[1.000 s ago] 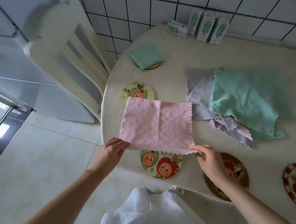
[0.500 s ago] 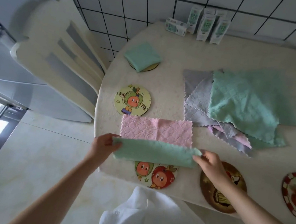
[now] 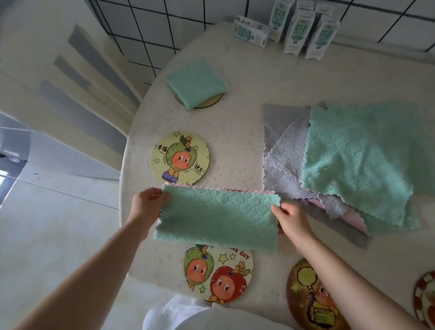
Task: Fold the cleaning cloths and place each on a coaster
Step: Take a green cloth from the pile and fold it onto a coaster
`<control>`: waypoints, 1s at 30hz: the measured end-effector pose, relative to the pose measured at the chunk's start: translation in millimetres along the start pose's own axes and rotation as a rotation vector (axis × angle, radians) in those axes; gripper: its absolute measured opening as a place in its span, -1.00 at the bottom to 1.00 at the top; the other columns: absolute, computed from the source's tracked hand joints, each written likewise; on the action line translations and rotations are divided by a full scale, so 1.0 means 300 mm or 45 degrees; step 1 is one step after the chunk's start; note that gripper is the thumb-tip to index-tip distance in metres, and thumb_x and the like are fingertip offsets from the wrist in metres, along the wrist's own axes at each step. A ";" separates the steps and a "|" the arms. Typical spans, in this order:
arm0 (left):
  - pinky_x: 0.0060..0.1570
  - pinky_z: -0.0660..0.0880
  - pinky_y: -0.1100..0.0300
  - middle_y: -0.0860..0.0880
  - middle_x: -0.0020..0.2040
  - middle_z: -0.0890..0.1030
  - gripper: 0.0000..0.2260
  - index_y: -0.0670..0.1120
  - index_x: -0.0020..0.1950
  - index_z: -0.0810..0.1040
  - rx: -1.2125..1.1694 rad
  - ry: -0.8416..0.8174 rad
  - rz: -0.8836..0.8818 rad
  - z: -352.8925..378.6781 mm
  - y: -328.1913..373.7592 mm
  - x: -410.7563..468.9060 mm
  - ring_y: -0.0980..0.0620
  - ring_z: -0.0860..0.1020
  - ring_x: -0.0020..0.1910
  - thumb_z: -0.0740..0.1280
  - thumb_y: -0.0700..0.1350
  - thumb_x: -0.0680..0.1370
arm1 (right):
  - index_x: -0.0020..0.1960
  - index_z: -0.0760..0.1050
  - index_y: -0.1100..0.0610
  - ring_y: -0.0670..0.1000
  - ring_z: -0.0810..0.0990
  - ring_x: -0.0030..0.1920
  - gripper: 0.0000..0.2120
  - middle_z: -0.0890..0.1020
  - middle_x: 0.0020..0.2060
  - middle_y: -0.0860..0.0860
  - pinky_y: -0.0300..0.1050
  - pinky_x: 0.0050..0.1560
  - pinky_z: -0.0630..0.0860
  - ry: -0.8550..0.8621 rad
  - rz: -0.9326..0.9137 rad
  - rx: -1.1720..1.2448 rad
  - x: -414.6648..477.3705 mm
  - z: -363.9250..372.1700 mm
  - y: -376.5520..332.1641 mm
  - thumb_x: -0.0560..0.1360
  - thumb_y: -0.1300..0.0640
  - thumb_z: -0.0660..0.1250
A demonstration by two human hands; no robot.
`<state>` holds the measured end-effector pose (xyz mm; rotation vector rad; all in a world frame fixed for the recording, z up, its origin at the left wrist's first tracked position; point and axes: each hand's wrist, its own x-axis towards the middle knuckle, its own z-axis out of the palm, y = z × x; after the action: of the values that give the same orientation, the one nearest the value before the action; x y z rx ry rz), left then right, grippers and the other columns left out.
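Pinching its two ends, our left hand point(image 3: 145, 207) and right hand point(image 3: 292, 222) hold the cloth point(image 3: 217, 218) at the table's near edge, now folded in half, green outside; beyond, the bare coaster point(image 3: 179, 157) waits.

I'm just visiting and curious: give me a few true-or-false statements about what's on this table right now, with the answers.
1. Both hands, left and right, hold the half-folded cloth. True.
2. Its outer face is pink. False: green, only a pink edge peeks out.
3. A folded green cloth sits on the far coaster. True.
4. The milk cartons all stand upright. False: one lies on its side.
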<state>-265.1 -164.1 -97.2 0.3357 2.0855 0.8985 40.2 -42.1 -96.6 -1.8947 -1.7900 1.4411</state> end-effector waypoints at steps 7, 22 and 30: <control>-0.09 0.57 0.02 -0.06 -0.15 0.64 -0.91 -0.11 -0.02 0.61 0.082 0.035 0.028 0.007 -0.001 0.028 -0.02 0.54 -0.23 0.38 -0.13 0.52 | -0.44 0.23 0.09 -0.07 0.21 -0.52 -0.57 0.22 -0.57 -0.04 -0.18 -0.41 0.12 0.008 -0.035 -0.080 0.033 0.004 0.006 0.53 0.12 0.31; -0.26 0.44 0.18 -0.11 -0.13 0.63 -0.82 -0.15 -0.01 0.56 0.406 0.278 0.074 0.029 0.031 0.016 -0.06 0.57 -0.17 0.35 -0.04 0.53 | -0.48 0.29 0.14 0.03 0.29 -0.52 -0.54 0.30 -0.59 0.00 -0.20 -0.39 0.18 0.192 -0.023 -0.223 0.037 0.011 -0.014 0.57 0.08 0.25; 0.19 0.47 0.03 -0.04 0.20 0.50 -0.69 -0.14 0.25 0.45 0.937 0.181 1.087 0.080 -0.113 -0.197 -0.01 0.44 0.21 0.30 -0.16 0.51 | 0.26 0.39 0.26 0.01 0.48 0.18 -0.68 0.51 0.15 0.10 -0.21 0.24 0.39 0.266 -0.708 -0.650 -0.183 0.035 0.011 0.53 0.20 0.26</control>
<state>-207.0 -206.7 -96.2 1.6745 2.3551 0.5536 45.1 -94.0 -76.1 -1.4503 -2.4615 0.6174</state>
